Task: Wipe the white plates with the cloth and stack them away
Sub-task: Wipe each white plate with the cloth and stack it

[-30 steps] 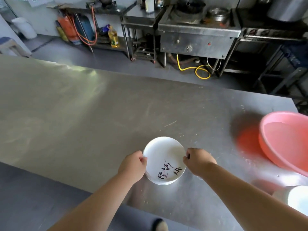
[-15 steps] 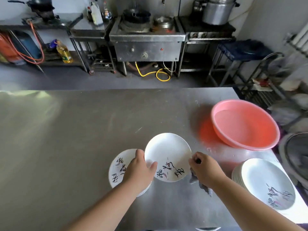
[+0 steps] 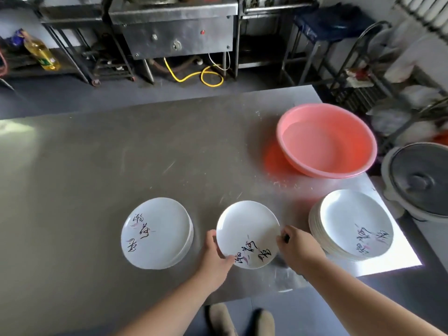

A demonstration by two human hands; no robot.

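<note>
- Steel covers the long table [image 3: 97,166], dull grey, with a bright patch of light at its near right corner.
- A white plate [image 3: 244,229] with black brush writing along its near side is close to the table's front edge, between two stacks of the same plates. I cannot tell whether it rests on the steel or is raised just off it.
- The left hand [image 3: 215,258] grips the plate's near-left rim, with the thumb lying over onto the face and the fingers curled along the edge.
- The right hand [image 3: 299,251] is curled tight at the plate's right rim and pinches it. A dark scrap shows between its fingers and below the rim. It looks like the cloth [image 3: 281,260], though most of it is hidden.
- The left stack [image 3: 156,232] sits just beside the left hand, its top plate facing up with writing on it.
- The right stack [image 3: 351,224] is taller and stands in the bright patch, just beside the right hand.
- A pink basin [image 3: 327,139] sits farther back on the right end of the table, apart from the plates.
- Off the table's right end stands a pale pot with a grey lid [image 3: 419,180].
- Beyond the table a steel stove [image 3: 172,27] stands over a yellow hose [image 3: 194,76], and a bottle of oil [image 3: 42,54] sits to the left.
</note>
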